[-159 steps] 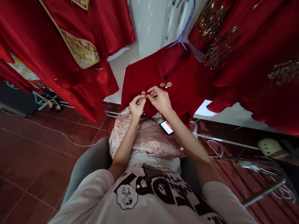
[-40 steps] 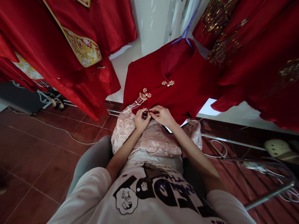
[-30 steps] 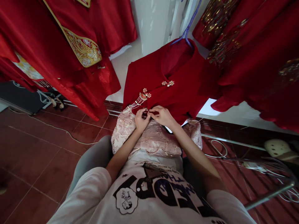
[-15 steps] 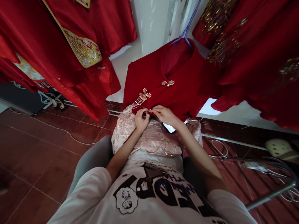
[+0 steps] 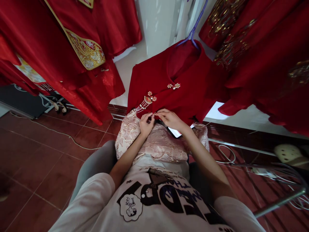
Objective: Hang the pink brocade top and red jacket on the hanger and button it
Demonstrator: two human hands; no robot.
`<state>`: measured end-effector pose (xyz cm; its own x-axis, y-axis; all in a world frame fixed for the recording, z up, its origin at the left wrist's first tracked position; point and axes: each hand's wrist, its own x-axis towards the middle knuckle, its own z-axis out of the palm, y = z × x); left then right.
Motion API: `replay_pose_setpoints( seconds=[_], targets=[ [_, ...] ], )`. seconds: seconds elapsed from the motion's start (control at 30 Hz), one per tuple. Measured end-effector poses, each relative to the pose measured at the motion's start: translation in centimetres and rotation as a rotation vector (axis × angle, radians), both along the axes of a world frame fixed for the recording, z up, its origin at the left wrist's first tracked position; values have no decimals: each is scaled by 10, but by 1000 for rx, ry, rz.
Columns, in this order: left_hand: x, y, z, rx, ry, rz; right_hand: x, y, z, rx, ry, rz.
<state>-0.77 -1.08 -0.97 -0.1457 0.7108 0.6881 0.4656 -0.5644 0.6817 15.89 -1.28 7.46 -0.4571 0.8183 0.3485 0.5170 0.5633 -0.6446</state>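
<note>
A red jacket (image 5: pixel 154 77) on a purple hanger (image 5: pixel 191 35) hangs in front of me, its lower part reaching my lap. Beaded flower clasps (image 5: pixel 173 86) sit at its neck, and a fan-shaped brooch with bead tassels (image 5: pixel 147 100) at its left side. Near the jacket's lower edge, my left hand (image 5: pixel 146 124) is closed in a pinch on a small beaded ornament (image 5: pixel 153 114). My right hand (image 5: pixel 170 118) pinches the same spot from the other side. Pink brocade cloth (image 5: pixel 154 141) covers my lap, with a lit phone (image 5: pixel 175 132) on it under my right wrist.
Red embroidered garments (image 5: pixel 106 32) hang at left, and more red garments (image 5: pixel 260 64) at right. A pale cable (image 5: pixel 70 137) runs over the tiled floor (image 5: pixel 36 164). At right are a metal rack tube (image 5: pixel 280 203), loose cords and a pale clog (image 5: pixel 288 153).
The small ornament between my fingertips has turned or shifted slightly. Both hands stay in almost the same place, and the jacket hangs as before.
</note>
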Motion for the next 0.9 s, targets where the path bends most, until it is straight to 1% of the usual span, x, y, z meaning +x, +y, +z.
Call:
replay_pose_setpoints(
  seconds=[0.2, 0.5, 0.9],
  targets=[
    [0, 1, -2, -20, -18, -8, 1, 0, -3, 22, -19, 13],
    [-1, 3, -7, -7, -10, -6, 0, -2, -1, 6, -37, 29],
    [-4, 6, -10, -28, -6, -13, -3, -2, -9, 44, -73, 22]
  ],
)
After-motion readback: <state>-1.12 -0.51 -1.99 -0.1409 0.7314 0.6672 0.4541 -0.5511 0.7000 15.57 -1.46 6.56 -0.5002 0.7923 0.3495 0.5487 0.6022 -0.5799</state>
